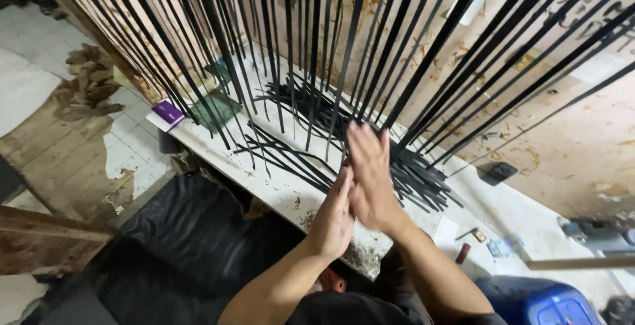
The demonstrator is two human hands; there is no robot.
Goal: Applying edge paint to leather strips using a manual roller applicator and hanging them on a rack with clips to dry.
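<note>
**Palms pressed among the strips**

Left hand [334, 222] and right hand [370, 176] meet palm to palm, fingers straight; whether a strip lies between them, I cannot tell. Just beyond, thin black strips [410, 173] lie heaped on the white surface [278, 193], others hanging lengthwise above.

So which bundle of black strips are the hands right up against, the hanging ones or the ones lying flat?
The loose pile lying flat on the white board, right behind the raised hands; the hanging strips dangle farther back.

Long, thin black strips [397, 34] hang in a dense curtain before a stained plywood wall, their lower ends fanning over a white bench; more strips lie criss-crossed in a loose pile [410, 173] on the benchtop, just beyond raised hands.
</note>
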